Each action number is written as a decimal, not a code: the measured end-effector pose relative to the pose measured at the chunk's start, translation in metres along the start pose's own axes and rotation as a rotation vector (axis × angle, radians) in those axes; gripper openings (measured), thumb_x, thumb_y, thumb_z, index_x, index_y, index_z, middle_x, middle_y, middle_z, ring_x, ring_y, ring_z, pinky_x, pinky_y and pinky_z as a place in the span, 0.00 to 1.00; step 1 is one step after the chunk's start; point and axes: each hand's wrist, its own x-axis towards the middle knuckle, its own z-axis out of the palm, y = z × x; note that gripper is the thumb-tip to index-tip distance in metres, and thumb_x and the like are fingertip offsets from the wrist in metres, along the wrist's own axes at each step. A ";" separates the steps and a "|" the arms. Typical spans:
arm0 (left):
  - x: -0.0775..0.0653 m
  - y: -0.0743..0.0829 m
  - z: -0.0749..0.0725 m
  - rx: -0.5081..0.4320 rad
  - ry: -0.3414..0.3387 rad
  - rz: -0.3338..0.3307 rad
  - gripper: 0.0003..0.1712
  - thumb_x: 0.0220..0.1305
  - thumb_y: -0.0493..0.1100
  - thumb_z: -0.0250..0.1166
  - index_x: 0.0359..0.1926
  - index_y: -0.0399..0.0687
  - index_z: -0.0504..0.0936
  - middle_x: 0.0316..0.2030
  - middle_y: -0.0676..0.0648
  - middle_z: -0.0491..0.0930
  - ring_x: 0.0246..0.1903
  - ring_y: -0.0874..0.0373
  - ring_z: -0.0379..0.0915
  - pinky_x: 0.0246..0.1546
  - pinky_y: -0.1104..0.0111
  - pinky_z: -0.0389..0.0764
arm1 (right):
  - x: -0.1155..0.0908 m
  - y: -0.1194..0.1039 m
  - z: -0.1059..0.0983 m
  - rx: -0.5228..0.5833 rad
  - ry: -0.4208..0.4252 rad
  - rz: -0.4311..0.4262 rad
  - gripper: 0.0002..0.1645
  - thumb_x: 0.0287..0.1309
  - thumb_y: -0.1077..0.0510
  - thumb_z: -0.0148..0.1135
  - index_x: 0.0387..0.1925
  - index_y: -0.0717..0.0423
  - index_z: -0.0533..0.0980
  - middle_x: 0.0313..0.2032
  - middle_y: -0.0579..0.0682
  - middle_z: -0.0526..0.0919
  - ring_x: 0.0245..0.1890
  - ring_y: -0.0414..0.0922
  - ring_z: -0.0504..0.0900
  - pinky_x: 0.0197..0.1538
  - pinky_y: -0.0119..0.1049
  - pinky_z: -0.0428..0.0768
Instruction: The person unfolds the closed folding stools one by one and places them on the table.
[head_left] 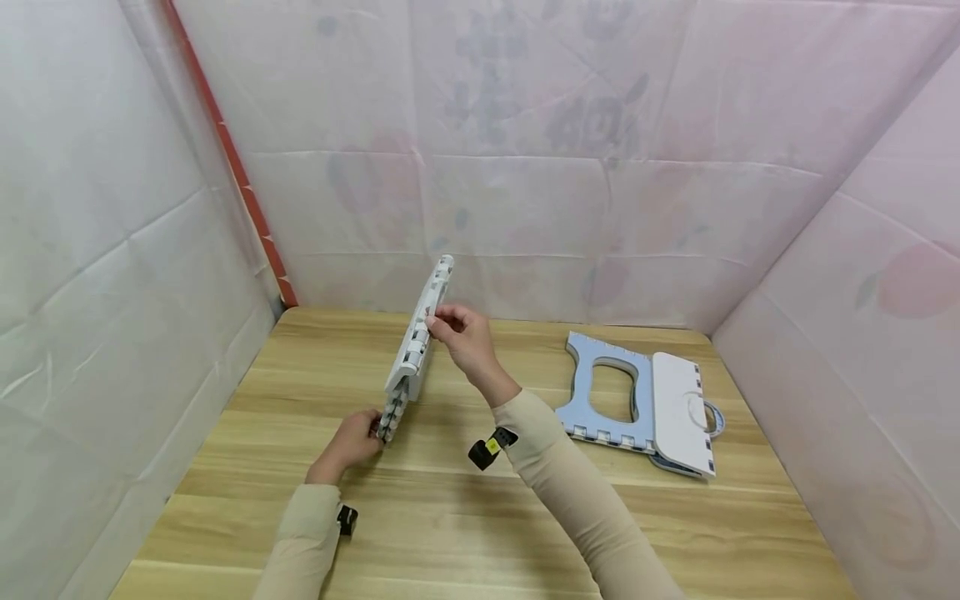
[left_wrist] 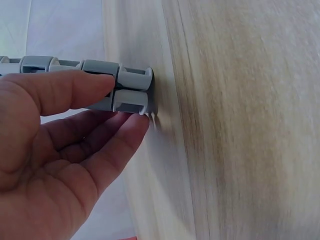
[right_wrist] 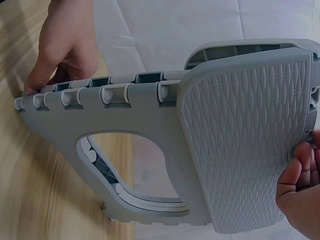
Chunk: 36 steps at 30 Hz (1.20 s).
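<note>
Mid-frame, left hand (head_left: 352,440) and right hand (head_left: 468,343) pinch grey folded stool (right_wrist: 220,135) by its edges; looks like steadying, next wants even grip.

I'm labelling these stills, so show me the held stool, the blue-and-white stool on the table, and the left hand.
Held stool (right_wrist: 240,140), right wrist view: textured face of its top panel.
Blue-and-white stool (head_left: 675,408), head view: its white top panel.
Left hand (head_left: 351,442), head view: back of the hand.

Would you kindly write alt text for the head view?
A person's left hand grips the lower end of a pale folded stool, the right hand its top edge. A blue and white stool lies folded at right on the wooden table.
</note>
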 end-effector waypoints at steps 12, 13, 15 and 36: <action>0.000 0.005 0.004 0.021 -0.048 -0.048 0.15 0.35 0.27 0.68 0.30 0.36 0.77 0.21 0.50 0.73 0.24 0.57 0.68 0.28 0.63 0.74 | 0.005 -0.001 0.007 0.000 -0.035 0.014 0.12 0.55 0.68 0.61 0.39 0.75 0.76 0.31 0.53 0.79 0.29 0.39 0.76 0.40 0.39 0.80; 0.000 0.006 0.004 0.021 -0.050 -0.051 0.15 0.35 0.28 0.68 0.30 0.37 0.76 0.22 0.50 0.73 0.24 0.57 0.68 0.29 0.63 0.74 | 0.005 -0.001 0.007 -0.005 -0.033 0.014 0.11 0.55 0.68 0.61 0.39 0.75 0.76 0.31 0.53 0.79 0.29 0.39 0.76 0.39 0.38 0.80; 0.000 0.007 0.004 0.023 -0.049 -0.048 0.15 0.35 0.28 0.68 0.29 0.37 0.76 0.22 0.50 0.74 0.24 0.57 0.69 0.29 0.63 0.74 | 0.006 -0.001 0.008 -0.014 -0.031 0.013 0.11 0.55 0.68 0.62 0.39 0.74 0.76 0.31 0.53 0.79 0.29 0.39 0.76 0.39 0.37 0.80; 0.000 -0.003 0.000 -0.027 -0.065 -0.036 0.19 0.39 0.29 0.67 0.38 0.30 0.77 0.30 0.46 0.78 0.32 0.52 0.74 0.38 0.58 0.75 | 0.006 -0.015 0.026 -0.052 -0.053 -0.042 0.12 0.56 0.67 0.62 0.39 0.75 0.77 0.32 0.58 0.80 0.27 0.36 0.75 0.35 0.33 0.80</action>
